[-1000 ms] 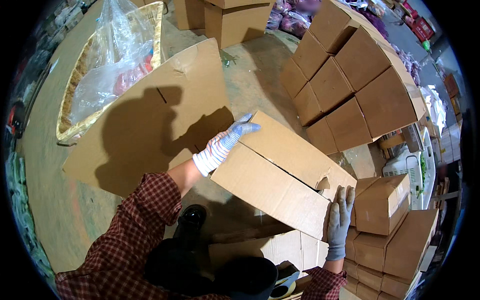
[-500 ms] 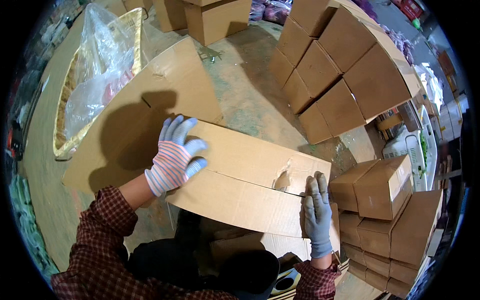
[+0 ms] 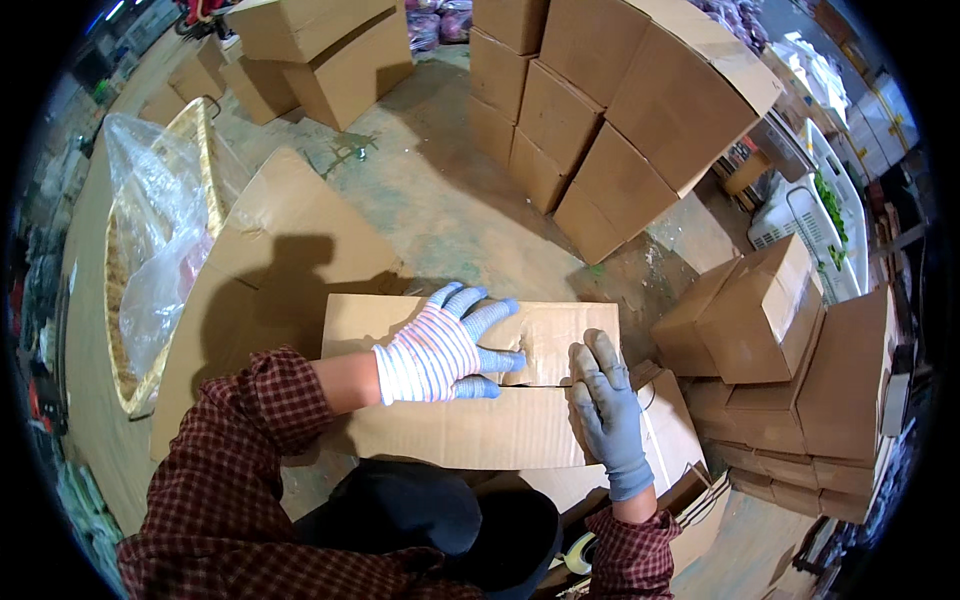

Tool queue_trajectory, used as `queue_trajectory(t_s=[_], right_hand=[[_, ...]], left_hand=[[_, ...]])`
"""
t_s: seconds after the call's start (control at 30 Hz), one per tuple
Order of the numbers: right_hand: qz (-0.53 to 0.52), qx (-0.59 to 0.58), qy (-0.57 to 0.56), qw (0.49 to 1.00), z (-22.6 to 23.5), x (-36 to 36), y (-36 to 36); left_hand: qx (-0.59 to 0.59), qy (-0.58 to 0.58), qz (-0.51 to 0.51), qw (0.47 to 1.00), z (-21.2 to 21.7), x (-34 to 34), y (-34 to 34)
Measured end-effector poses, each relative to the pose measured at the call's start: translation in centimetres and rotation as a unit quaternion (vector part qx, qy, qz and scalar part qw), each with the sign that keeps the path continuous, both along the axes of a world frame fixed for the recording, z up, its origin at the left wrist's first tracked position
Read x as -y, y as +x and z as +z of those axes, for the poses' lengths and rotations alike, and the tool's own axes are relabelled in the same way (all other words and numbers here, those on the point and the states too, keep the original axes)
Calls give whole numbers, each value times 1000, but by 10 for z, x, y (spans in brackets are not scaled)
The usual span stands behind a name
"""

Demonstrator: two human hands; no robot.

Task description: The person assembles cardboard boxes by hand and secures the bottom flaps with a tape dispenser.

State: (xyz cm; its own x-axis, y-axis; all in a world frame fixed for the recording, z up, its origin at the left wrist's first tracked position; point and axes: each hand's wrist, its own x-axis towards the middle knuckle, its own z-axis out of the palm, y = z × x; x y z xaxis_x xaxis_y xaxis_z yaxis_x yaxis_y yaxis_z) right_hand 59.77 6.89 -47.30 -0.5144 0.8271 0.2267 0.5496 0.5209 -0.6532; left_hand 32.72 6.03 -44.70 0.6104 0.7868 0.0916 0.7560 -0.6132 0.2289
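In front of my knees lies a closed brown cardboard box (image 3: 460, 425), with a seam running along its top between two flaps. A torn, wrinkled patch (image 3: 548, 345) marks the far flap near its right end. My left hand (image 3: 440, 345), in a striped glove with blue-grey fingers, lies on the top with fingers spread, their tips beside the torn patch. Stretched out over the right end of the box is my right hand (image 3: 608, 415) in a grey glove with dirty fingertips. Neither hand is holding a loose object.
A flat cardboard sheet (image 3: 270, 215) lies to the left, by a wicker basket (image 3: 120, 340) lined with clear plastic. Stacked cartons (image 3: 690, 110) stand at the far right, more cartons (image 3: 760, 315) at the near right. A white crate (image 3: 805, 215) holds greens. Further boxes (image 3: 345, 75) stand behind.
My left hand has slid right along the box top, from its left end to the torn patch. The box now lies straighter across my view; my right hand stays at its right end.
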Motion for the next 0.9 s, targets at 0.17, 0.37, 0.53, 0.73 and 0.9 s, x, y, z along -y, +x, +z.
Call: queue_trajectory(t_s=[0.17,0.37,0.53,0.73,0.9], right_hand=[[-21,-24,4,999,-3,2,-6],[-88,29,67,993,7,8,2],[-454,-241,-43,857,4,94,63],[-576,157,-184,781,-69,263,117],[-570,378,-231,692,-115,273,75]], left_hand=[[1,-3,-26,1000,0,-5,-5],[6,-5,-40,999,2,-11,6],[27,24,-20,999,-11,-12,-9],[58,39,61,996,-13,-6,-4],[-26,-12,99,995,1,-8,-8]])
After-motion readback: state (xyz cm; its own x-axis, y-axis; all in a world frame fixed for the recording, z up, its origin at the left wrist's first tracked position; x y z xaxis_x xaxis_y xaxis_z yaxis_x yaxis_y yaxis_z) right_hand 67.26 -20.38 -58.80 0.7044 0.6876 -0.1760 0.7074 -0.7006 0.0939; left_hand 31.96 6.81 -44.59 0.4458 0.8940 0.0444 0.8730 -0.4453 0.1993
